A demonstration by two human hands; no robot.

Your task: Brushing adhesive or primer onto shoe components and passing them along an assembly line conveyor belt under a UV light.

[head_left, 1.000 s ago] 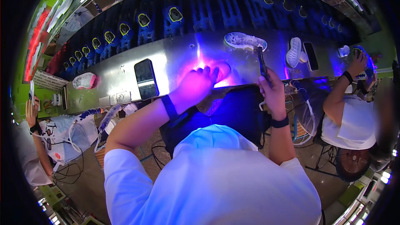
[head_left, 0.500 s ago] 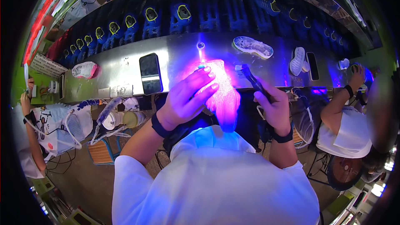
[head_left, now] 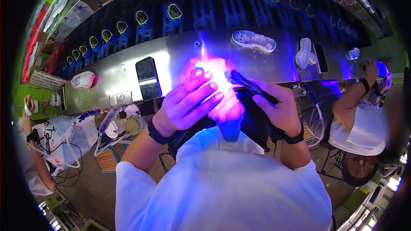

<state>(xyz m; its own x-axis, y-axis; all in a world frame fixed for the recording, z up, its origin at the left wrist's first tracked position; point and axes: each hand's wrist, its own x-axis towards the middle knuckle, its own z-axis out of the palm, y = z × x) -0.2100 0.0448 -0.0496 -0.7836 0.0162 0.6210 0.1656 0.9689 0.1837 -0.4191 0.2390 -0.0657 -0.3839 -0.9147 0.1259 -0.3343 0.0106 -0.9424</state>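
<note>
A shoe upper [head_left: 231, 122], washed in bright pink-violet light, lies at the near edge of the metal bench, its narrower end hanging toward my chest. My left hand [head_left: 182, 105] grips it from the left, fingers laid across its top. In my right hand [head_left: 278, 107] is a black-handled brush [head_left: 250, 86], its head at the upper's right side. Glare hides the exact contact of the bristles and the fine detail of the upper.
Left on the bench [head_left: 107, 70] lie a black phone [head_left: 148, 78] and a white sole [head_left: 83, 79]. A sole [head_left: 253, 41], another sole [head_left: 303, 53] and a second phone [head_left: 320, 58] are to the right. Behind runs a dark rack holding several shoes [head_left: 174, 11]. Co-workers sit on both sides.
The brush has come left and down from beside the upper to its right edge. My left hand still holds the upper. The whole view has shifted slightly.
</note>
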